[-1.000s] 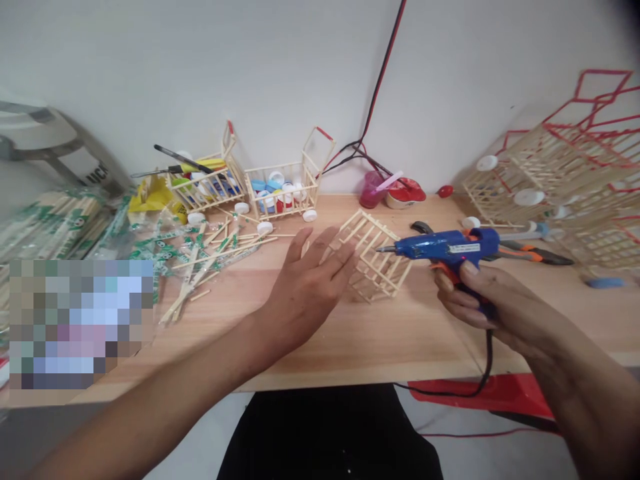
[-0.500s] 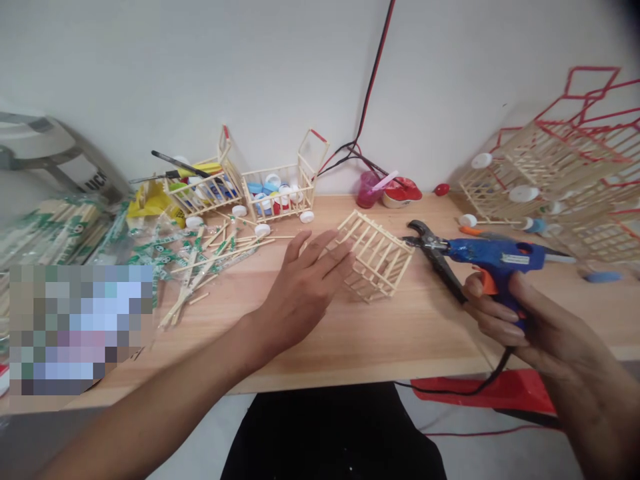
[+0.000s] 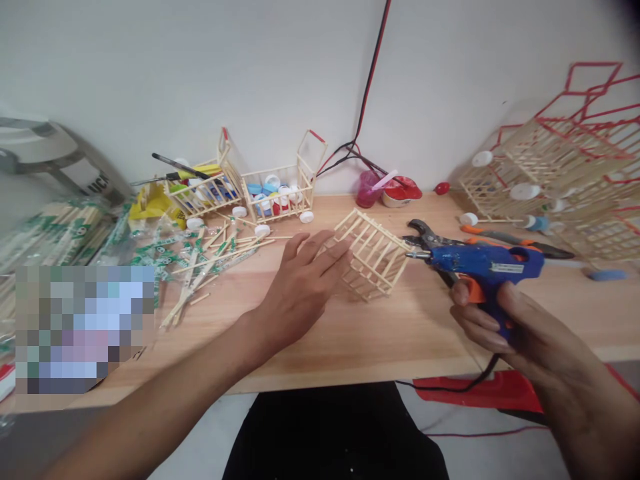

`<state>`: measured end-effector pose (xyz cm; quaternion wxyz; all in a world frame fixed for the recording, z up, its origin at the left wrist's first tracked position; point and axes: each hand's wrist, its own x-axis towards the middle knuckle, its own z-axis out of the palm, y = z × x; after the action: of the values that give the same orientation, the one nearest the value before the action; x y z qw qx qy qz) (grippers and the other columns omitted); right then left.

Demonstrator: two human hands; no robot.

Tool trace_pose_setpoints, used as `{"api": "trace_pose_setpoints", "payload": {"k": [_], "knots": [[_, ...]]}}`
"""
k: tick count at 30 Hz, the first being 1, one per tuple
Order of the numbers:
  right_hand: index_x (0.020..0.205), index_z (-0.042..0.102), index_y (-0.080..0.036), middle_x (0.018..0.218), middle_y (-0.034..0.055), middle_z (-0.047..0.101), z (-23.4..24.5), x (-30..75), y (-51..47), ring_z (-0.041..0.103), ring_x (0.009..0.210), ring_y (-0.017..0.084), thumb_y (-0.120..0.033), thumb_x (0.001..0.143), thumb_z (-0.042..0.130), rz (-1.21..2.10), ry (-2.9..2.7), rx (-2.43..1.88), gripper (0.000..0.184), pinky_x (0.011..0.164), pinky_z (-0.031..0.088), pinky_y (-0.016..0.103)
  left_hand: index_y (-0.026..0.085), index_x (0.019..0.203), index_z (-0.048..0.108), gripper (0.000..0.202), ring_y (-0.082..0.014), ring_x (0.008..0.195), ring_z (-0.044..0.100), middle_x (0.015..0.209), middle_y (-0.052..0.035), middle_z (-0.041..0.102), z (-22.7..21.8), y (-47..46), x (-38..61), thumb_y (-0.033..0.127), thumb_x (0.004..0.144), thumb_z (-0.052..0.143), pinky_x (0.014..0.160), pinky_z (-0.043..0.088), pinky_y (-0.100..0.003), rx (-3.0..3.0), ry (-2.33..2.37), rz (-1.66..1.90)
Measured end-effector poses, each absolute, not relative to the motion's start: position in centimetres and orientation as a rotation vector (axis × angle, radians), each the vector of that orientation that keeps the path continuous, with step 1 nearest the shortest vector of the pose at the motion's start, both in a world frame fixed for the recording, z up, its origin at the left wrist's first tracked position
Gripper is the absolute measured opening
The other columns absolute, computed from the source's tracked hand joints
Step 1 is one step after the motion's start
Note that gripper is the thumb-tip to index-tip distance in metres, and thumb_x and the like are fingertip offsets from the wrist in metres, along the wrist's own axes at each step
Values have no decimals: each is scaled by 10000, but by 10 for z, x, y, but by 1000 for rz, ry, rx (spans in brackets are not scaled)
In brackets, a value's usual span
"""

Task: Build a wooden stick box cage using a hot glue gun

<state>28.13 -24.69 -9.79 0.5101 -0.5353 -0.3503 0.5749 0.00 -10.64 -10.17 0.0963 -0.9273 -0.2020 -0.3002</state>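
My right hand [image 3: 505,327] grips a blue hot glue gun [image 3: 480,267] with an orange trigger, its metal nozzle pointing left at the right edge of a small stick-built basket frame [image 3: 373,257] lying tilted on the wooden table [image 3: 400,333]. My left hand [image 3: 300,290] is open, fingers stretched out, fingertips resting against the frame's left side. The gun's black cord hangs off the table's front edge.
Pliers with orange handles [image 3: 480,237] lie behind the gun. Two small stick carts filled with bottle caps [image 3: 277,190] stand at the back, with loose sticks and wrappers [image 3: 200,257] to the left. Larger stick cages with red trim [image 3: 565,173] fill the right. A pink cup [image 3: 369,189] sits by the wall.
My right hand first pulled the glue gun away to the right, then brought it back left so the nozzle points at the frame again. My left hand stayed by the frame.
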Motion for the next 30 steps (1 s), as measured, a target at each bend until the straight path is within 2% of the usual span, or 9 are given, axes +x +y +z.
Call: {"api": "trace_pose_setpoints", "payload": {"k": [6,13,17,22,26,30], "knots": [[859,690,-225,591,-33,342,-94,276,-242,205,439,52,-635,810,641,1389,-793,-1268,416,395,96,238,129,1256,616,396,-275,1336,465,1421,-71,589,-100,-107,0,11,911,462,1084,375,-463,-2747,-608,-883],[833,686,-232,580,-42,316,-90,274,-245,154,444,61,-646,794,650,1411,-770,-1290,417,404,68,251,150,1199,642,361,-292,1345,430,1475,-92,528,-97,-109,1,26,916,457,1082,367,-477,-2736,-655,-910],[843,676,-231,580,-45,319,-93,278,-246,168,435,55,-648,796,648,1406,-767,-1282,421,399,83,246,136,1173,657,323,-309,1294,452,1370,-115,591,-96,-109,0,47,924,474,1064,379,-493,-2741,-642,-988],[856,691,-229,577,-36,362,-103,288,-248,222,430,53,-616,796,664,1355,-774,-1232,392,364,154,210,128,1137,667,269,-252,1090,515,1126,-107,670,-91,-110,-2,79,946,485,948,430,-426,-2672,-671,-1075],[849,703,-219,572,-40,347,-105,290,-250,222,422,45,-618,804,650,1349,-739,-1250,405,361,165,200,143,1200,645,294,-237,980,503,978,-88,659,-92,-108,-2,98,957,485,866,426,-407,-2647,-681,-990],[851,705,-223,571,-39,344,-107,289,-251,235,418,46,-613,812,642,1357,-728,-1255,397,368,162,210,145,1209,638,294,-233,933,492,916,-76,637,-95,-105,0,99,951,504,822,412,-393,-2650,-682,-941]]}}
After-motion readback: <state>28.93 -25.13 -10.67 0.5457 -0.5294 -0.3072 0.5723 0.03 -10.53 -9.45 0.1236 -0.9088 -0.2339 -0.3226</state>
